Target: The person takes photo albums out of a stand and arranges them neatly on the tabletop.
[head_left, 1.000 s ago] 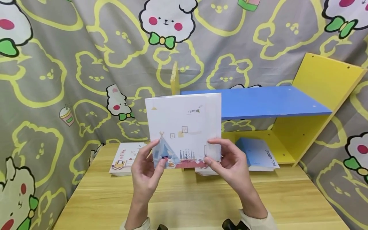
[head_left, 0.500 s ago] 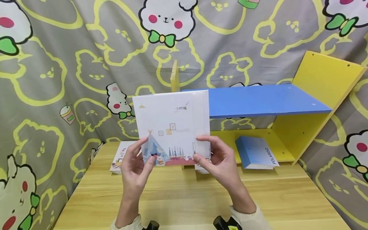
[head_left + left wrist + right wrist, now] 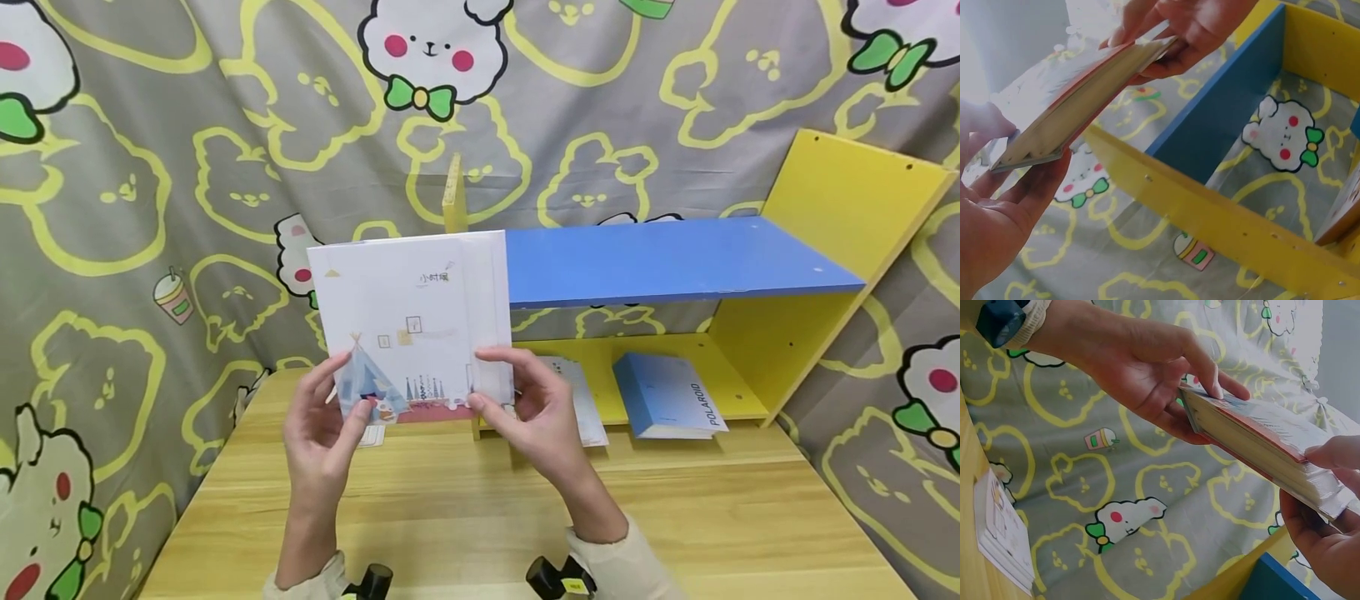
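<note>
Both hands hold up a thick white book (image 3: 397, 317) above the table. Its cover shows a blue tent, small picture frames and Chinese lettering. My left hand (image 3: 318, 425) grips the lower left corner, thumb on the cover and fingers behind. The lower right edge is pinched the same way by my right hand (image 3: 528, 404). Seen from below in the left wrist view, the page block (image 3: 1079, 100) is closed between its covers. In the right wrist view the left hand (image 3: 1141, 369) and right hand (image 3: 1329, 537) hold opposite ends.
A yellow shelf unit with a blue board (image 3: 675, 258) stands at the back right. On its lower level lie a blue book (image 3: 667, 396) marked POLAROID and a white book (image 3: 587, 408). Another white book (image 3: 1004, 531) lies on the wooden table (image 3: 465, 508). A patterned curtain (image 3: 247, 125) hangs behind.
Both hands have carried the book leftward and slightly up, keeping the same grip. The white book on the shelf shows more now, while the one at the left is mostly hidden.
</note>
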`<state>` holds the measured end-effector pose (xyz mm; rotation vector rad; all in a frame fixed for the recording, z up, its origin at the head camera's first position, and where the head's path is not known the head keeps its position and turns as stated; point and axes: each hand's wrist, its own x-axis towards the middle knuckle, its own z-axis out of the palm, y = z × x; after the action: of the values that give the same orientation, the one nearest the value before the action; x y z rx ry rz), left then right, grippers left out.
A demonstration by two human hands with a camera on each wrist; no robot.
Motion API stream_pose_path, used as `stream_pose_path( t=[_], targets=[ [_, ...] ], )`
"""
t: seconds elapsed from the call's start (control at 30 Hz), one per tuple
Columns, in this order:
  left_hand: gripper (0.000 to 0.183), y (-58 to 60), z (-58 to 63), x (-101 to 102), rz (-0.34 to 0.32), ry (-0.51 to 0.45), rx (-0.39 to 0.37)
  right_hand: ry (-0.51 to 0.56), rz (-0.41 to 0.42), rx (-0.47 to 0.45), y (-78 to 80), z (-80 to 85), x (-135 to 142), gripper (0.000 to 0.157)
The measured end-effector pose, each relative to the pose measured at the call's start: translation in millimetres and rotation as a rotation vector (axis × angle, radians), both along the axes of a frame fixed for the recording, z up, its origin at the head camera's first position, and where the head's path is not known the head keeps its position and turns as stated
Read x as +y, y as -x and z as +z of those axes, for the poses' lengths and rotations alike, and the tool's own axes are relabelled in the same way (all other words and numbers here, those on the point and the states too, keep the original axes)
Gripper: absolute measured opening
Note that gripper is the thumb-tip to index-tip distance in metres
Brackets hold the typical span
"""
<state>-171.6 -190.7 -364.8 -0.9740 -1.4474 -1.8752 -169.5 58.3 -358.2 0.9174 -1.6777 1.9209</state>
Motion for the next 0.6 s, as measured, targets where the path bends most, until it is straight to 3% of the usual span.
stream_pose_path(
  t=[0.23, 0.6],
  targets=[
    [0.056, 2.4, 1.6, -12, 0.04, 0.024, -0.011, 0.027, 0.022, 0.017, 4.4, -0.2, -14, 0.047],
    [0.055, 6.9, 2.2, -29, 0.043, 0.007, -0.032, 0.098, 0.073, -0.022, 10.8, -1.4, -37, 0.046]
  ],
)
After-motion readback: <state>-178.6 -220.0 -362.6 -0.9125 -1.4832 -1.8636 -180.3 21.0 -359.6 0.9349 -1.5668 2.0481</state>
